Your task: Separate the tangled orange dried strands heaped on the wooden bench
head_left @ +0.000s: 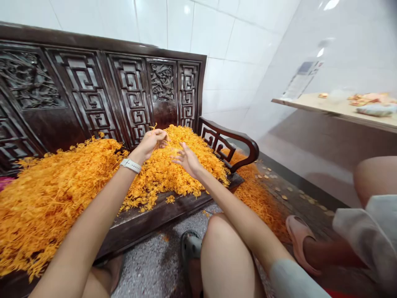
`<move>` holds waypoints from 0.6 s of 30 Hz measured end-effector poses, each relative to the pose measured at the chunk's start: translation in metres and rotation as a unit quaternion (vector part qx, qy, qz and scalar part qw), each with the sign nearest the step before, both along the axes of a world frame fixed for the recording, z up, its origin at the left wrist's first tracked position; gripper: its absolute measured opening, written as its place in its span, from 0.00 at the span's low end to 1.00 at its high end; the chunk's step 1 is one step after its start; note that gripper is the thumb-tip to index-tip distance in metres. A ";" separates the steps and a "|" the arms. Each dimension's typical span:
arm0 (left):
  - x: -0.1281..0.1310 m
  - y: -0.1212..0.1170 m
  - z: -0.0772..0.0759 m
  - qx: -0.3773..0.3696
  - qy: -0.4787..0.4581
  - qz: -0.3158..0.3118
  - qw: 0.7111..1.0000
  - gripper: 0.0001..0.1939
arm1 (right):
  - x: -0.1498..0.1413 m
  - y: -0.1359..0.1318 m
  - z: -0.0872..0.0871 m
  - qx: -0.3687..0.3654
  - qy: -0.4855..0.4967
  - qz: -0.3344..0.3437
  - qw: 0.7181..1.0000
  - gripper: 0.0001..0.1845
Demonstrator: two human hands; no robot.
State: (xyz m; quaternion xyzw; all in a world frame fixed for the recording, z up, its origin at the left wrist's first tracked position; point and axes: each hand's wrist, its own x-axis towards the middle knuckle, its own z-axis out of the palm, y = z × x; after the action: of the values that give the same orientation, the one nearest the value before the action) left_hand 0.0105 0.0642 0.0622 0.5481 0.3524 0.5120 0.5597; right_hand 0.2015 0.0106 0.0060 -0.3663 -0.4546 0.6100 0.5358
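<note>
My left hand [152, 142], with a white watch [130, 165] on its wrist, is closed in a pinch over the right-hand heap of orange, curly, stringy pieces [182, 182]. A small orange stringy piece [154, 126] sticks up by its knuckles. Fingers apart, my right hand [188, 160] is just to its right, low over the same heap, and I see nothing clearly held in it. Another large heap of such pieces [62, 178] lies on the left of the dark carved wooden bench [149, 221].
The bench has a carved backrest [161, 111] and a curved armrest [240, 142]. More orange pieces [257, 203] lie on the floor beyond it. A shelf [335, 108] with small items juts from the right wall. Another person's knee and pink shoe [299, 236] are at right.
</note>
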 end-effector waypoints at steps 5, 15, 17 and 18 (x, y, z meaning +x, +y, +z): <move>0.019 -0.004 -0.010 0.125 0.075 -0.050 0.988 0.15 | -0.003 -0.006 0.001 0.013 -0.021 0.080 0.996 0.30; 0.009 0.010 -0.010 0.131 0.143 0.153 0.969 0.09 | 0.000 -0.011 0.005 0.018 -0.045 0.086 0.995 0.34; -0.002 0.019 -0.013 0.118 0.168 0.188 0.960 0.06 | 0.000 -0.016 0.012 0.043 -0.051 0.092 0.994 0.35; -0.011 0.026 -0.015 0.106 0.172 0.220 0.954 0.06 | -0.001 -0.020 0.017 0.062 -0.054 0.099 0.992 0.36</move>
State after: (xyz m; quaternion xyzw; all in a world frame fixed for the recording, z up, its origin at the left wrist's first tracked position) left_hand -0.0004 0.0899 0.0473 0.5932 0.4990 0.5544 0.3030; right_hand 0.2005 -0.0097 0.0231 -0.3180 -0.5542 0.6099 0.4689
